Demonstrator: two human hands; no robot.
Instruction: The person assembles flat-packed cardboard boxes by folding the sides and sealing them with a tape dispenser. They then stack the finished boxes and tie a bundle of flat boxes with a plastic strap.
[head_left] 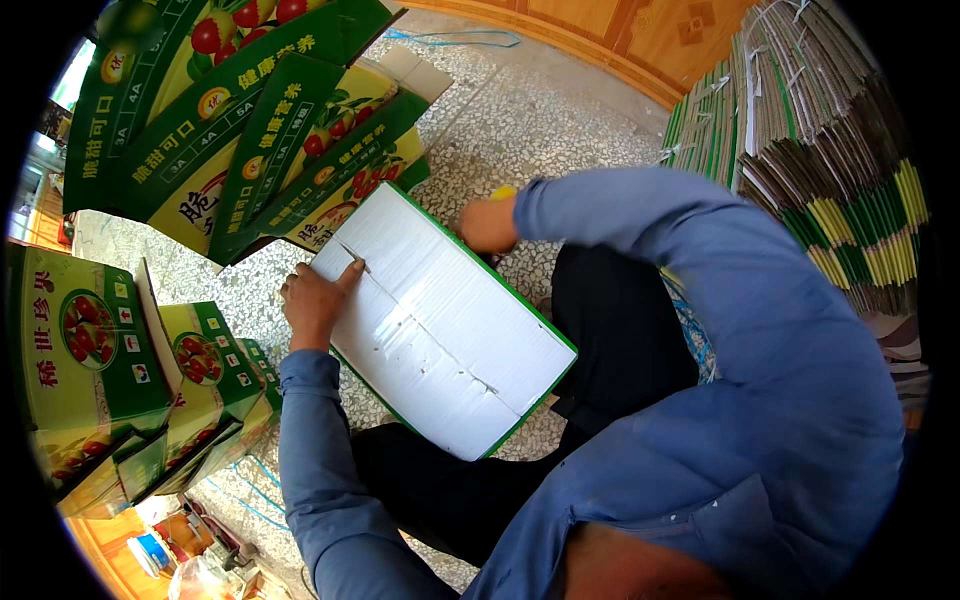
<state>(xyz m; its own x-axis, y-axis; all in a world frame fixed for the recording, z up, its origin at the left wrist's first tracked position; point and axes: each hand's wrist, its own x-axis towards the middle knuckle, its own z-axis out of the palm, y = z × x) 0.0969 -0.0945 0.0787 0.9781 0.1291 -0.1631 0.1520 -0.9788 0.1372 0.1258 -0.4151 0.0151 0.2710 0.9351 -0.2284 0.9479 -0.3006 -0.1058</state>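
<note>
The white, green-edged corrugated cardboard box [450,330] is lying between the hands; left hand [315,300] is pressing flat near the seam, right hand [487,225] is gripping the far edge; it looks light, stiff, best held by the edges

A single fisheye view looks from the person's head steeply down over a blue-sleeved shoulder, close onto the lap, where the white box [445,320] fills the middle with the left hand [315,300] and right hand [488,225] at its edges. The speckled floor [520,120] runs away toward the top, its lines bending near the dark round rim. Stacked boxes [240,110] lie upper left and flat cardboard bundles [830,150] upper right.
</note>
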